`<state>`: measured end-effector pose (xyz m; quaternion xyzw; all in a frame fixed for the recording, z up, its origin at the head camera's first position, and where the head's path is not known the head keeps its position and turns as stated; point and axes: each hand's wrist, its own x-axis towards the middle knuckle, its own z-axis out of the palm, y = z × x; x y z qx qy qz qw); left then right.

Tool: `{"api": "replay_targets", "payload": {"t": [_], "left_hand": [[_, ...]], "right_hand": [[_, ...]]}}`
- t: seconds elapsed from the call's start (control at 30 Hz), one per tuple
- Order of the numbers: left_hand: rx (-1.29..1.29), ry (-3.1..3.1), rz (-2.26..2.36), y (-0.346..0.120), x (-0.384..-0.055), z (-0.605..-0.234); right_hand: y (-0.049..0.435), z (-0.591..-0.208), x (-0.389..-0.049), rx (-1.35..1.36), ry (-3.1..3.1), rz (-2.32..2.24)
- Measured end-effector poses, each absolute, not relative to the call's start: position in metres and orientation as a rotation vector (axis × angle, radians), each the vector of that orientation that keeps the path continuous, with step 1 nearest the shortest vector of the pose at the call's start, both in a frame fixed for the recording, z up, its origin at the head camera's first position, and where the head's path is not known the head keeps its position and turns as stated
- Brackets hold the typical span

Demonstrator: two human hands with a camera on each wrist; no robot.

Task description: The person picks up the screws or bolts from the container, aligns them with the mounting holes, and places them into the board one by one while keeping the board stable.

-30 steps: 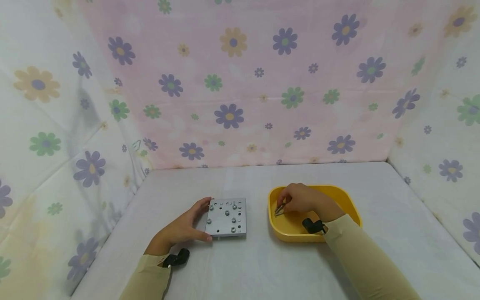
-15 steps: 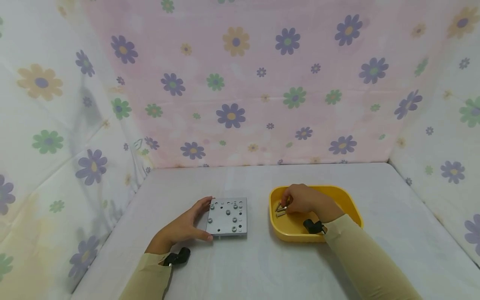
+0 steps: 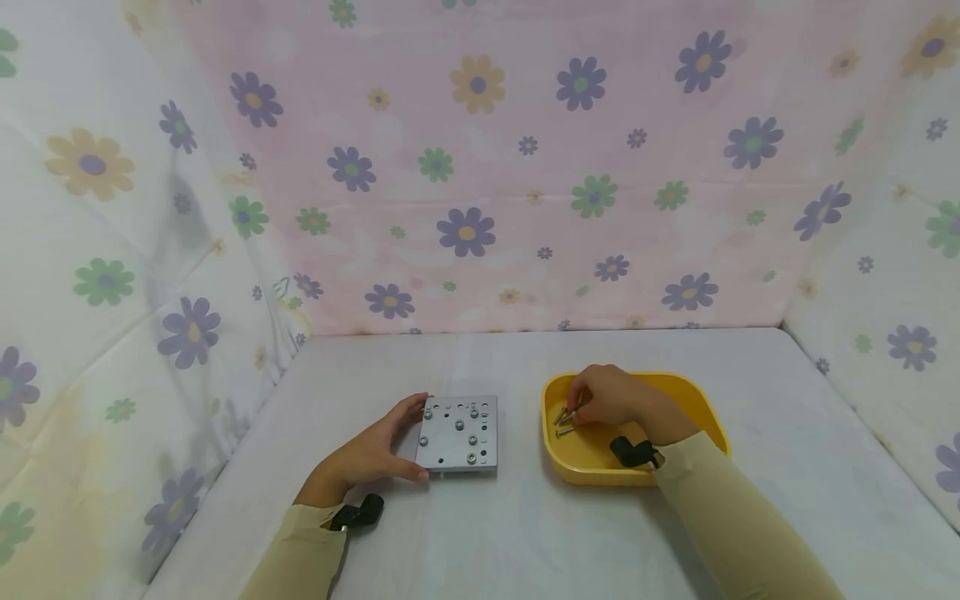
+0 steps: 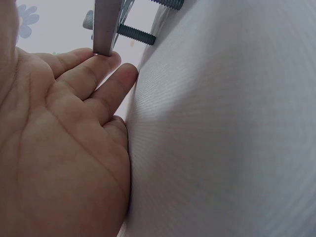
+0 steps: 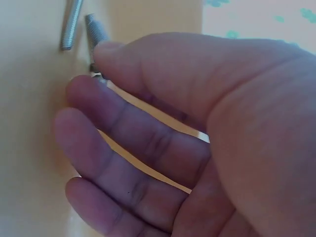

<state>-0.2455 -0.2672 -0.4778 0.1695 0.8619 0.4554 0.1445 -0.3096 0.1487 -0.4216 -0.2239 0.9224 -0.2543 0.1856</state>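
Note:
A square silver metal plate (image 3: 456,435) with holes and several socket-head screws stands on the white table. Threaded screw ends (image 4: 137,34) stick out under it in the left wrist view. My left hand (image 3: 372,454) holds the plate by its left side, thumb at the near corner and fingertips at the far one. Inside the yellow tray (image 3: 600,477), my right hand (image 3: 611,396) has its thumb and index finger pinching a screw (image 5: 97,32). Beside it in the tray lies another loose screw (image 5: 72,24). My fingers hide part of the pinched screw.
The white table (image 3: 495,533) runs back to a pink flowered cloth (image 3: 510,192). White flowered cloths (image 3: 112,350) stand at both sides. The tray's raised rim surrounds my right hand.
My right fingers have shifted slightly among the screws, and the loose screws lie more spread apart. My left hand stays on the plate. The head view has shifted slightly.

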Motion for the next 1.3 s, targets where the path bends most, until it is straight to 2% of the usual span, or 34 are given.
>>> {"api": "replay_targets", "payload": {"t": [0.57,1.3], "left_hand": [[0.47,2.455,1.34,-0.266,-0.243,-0.476],[0.474,2.475,1.322,-0.266,-0.244,-0.477]], "right_hand": [[0.153,-0.413,-0.307,-0.678,2.605,-0.959],[0.154,-0.399,-0.296,-0.593,2.641,-1.215]]}}
